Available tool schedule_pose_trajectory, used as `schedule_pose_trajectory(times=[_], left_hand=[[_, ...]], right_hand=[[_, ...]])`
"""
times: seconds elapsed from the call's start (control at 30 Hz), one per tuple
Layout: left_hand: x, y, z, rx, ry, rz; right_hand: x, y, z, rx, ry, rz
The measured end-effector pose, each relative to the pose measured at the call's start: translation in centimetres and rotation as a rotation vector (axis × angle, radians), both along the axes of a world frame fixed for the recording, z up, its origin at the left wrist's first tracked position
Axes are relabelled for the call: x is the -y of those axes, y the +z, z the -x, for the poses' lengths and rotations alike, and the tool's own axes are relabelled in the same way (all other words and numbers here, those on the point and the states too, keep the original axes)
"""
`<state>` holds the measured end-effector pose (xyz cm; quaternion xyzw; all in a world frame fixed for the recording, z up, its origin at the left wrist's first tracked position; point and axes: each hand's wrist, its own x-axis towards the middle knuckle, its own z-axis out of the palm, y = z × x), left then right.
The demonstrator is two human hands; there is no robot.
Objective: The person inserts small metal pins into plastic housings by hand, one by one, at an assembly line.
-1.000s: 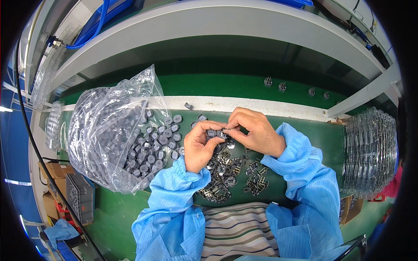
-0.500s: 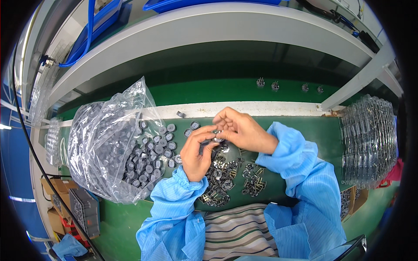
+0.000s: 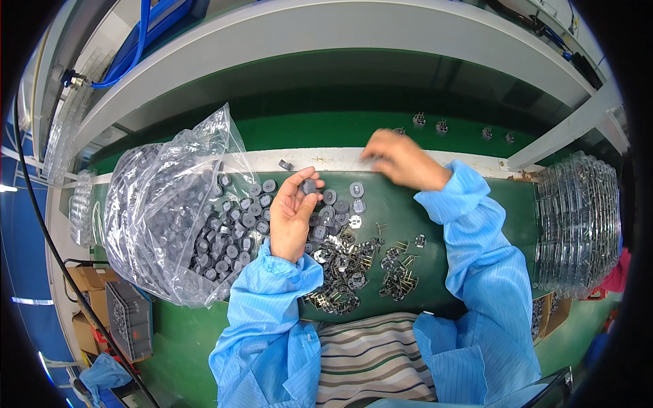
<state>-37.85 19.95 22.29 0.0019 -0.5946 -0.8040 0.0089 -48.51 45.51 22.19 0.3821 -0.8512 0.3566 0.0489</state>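
Observation:
My left hand (image 3: 291,221) is closed around a small round grey plastic cap (image 3: 309,185), held between thumb and fingers above the table. Several like caps (image 3: 329,212) lie beside and under that hand. My right hand (image 3: 403,162) is over the white rail, smeared by motion, so its fingers and anything in them do not show clearly. Just beyond its fingertips, a small metal-pinned part (image 3: 399,131) sits on the green strip, with several similar parts (image 3: 441,126) to its right. Below my hands lies a pile of metal-pinned pieces (image 3: 340,272), with a smaller cluster (image 3: 398,275) beside it.
A clear plastic bag (image 3: 156,224) spills grey caps across the left of the green table. Stacked clear trays (image 3: 578,224) stand at the right edge. The white rail (image 3: 326,159) crosses behind the table. A grey crate (image 3: 129,319) is at lower left.
My hands have parted. The right went up and right to the rail, and one more part now shows on the green strip. My left hand now holds a grey cap.

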Motion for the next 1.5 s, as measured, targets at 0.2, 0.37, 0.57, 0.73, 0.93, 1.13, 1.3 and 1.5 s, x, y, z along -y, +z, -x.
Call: schedule_pose_trajectory(times=[0.2,0.37,0.57,0.73,0.93,1.13,1.3,1.5], left_hand=[[-0.3,0.6,0.1,-0.01,-0.077,0.053],[-0.7,0.2,0.0,-0.09,-0.058,0.266],[-1.8,0.3,-0.7,-0.052,-0.195,0.062],[-0.8,1.4,-0.9,0.113,-0.241,-0.21],[-0.8,0.3,-0.7,-0.063,-0.226,0.005],[-1.4,1.0,-0.9,-0.344,-0.079,0.637],[-0.8,1.1,-0.5,0.057,-0.073,0.051],[-0.8,1.8,-0.6,0.097,-0.143,-0.082]], right_hand=[[2.1,-0.3,-2.3,0.174,0.318,-0.074],[2.9,3.2,-3.5,0.378,0.183,0.126],[4.4,4.3,-6.4,0.249,0.151,0.291],[4.6,3.9,-7.4,-0.103,0.202,0.207],[4.4,3.1,-6.6,-0.148,0.126,0.244],[3.6,3.0,-7.2,0.608,-0.022,0.324],[0.2,1.4,-8.3,0.42,0.059,0.24],[-0.6,-1.0,-9.4,0.134,0.129,0.014]])
